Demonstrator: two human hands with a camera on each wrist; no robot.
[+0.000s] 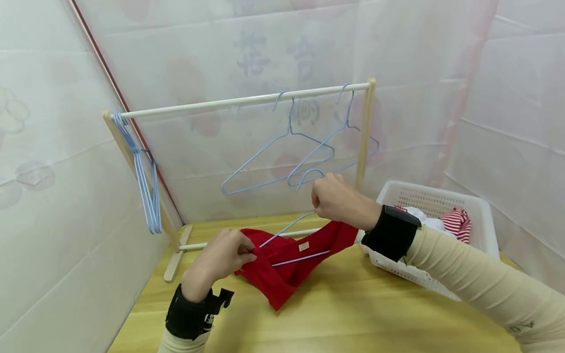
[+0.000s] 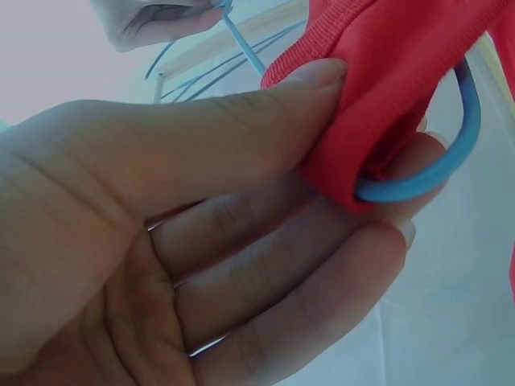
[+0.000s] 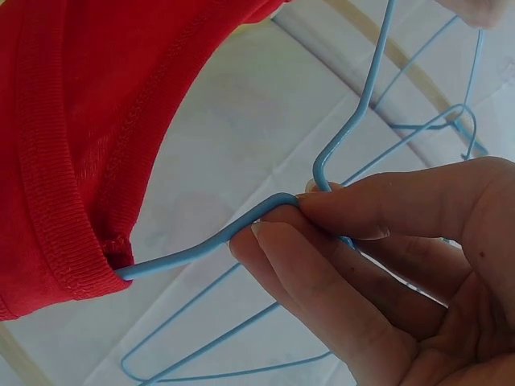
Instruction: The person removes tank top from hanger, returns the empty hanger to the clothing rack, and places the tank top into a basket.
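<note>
A small red garment with a pale label hangs low over the table, a light blue wire hanger running through it. My left hand pinches the garment's ribbed edge between thumb and fingers. In the left wrist view, the hanger's rounded end pokes out of the cloth opening there. My right hand grips the hanger at its neck, just under the hook. One hanger arm enters the red cloth in the right wrist view; its far end is hidden inside.
Behind stands a rack with a white rail and wooden posts. Two bare blue hangers hang at its right, and several bunched hangers at its left. A white basket of folded clothes, some red-striped, sits at the right.
</note>
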